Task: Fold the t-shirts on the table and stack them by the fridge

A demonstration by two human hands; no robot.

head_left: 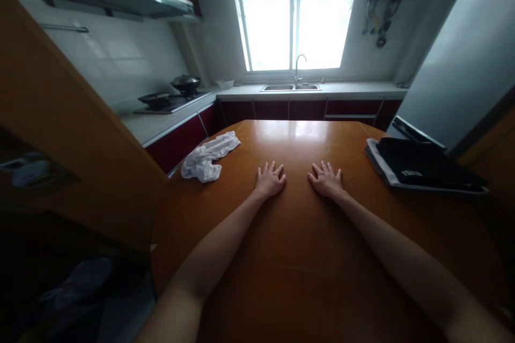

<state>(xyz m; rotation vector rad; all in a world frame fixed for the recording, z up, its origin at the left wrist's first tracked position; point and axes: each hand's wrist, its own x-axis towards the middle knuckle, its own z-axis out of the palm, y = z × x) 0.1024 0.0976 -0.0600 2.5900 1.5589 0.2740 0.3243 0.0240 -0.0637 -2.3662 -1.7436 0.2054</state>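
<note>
Both palms rest flat on a brown wooden table point(298, 236). My left hand point(270, 180) has its fingers spread and holds nothing. A crumpled white cloth point(209, 158), perhaps a garment, lies to its left, apart from it. My right hand point(326, 179) is likewise spread on the tabletop with nothing in it. Off to its right sits a stack of folded clothes point(422, 166), with a black piece bearing white lettering on top and white and grey layers below. Neither hand touches the cloth or the stack.
Beyond the table runs a counter point(358, 89) with a double sink point(277, 87) and a tap point(296, 68) under a bright window. On the left, a stove point(177, 103) carries a lidded pot point(185, 83) and a pan point(155, 99). A fridge point(462, 59) stands at right.
</note>
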